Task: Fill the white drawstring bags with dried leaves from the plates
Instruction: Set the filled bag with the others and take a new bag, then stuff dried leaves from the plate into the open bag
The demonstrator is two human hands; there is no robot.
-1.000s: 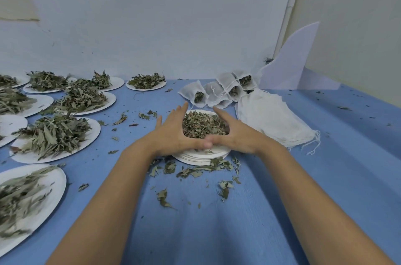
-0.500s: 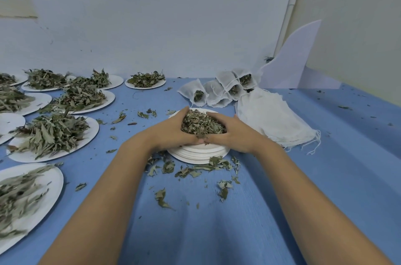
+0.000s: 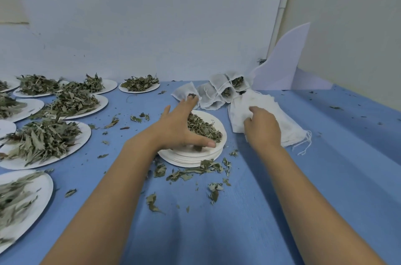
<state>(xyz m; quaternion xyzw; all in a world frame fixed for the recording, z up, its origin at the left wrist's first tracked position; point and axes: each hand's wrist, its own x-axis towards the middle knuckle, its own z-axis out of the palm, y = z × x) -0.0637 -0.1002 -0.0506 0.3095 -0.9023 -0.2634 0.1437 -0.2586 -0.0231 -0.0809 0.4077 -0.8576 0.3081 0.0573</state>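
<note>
The left hand (image 3: pixel 180 128) lies flat, fingers straight and spread, on the leaves (image 3: pixel 205 128) heaped on the top plate of a stack (image 3: pixel 191 160) mid-table; its thumb runs along the near rim. The right hand (image 3: pixel 262 128), apart from it to the right, rests on a pile of empty bags (image 3: pixel 290 132) with fingers curled down into the cloth; I cannot tell whether it grips one. Just beyond the stack, filled bags (image 3: pixel 217 85) lean together, mouths open and showing leaves, the nearest one by the left fingertips. Loose leaves (image 3: pixel 195 170) lie scattered on the blue table (image 3: pixel 325 188) near the stack. More plates (image 3: pixel 85 134) heaped with leaves line the left side, from near to far. A white board (image 3: pixel 280 65) stands in the far right corner.
</note>
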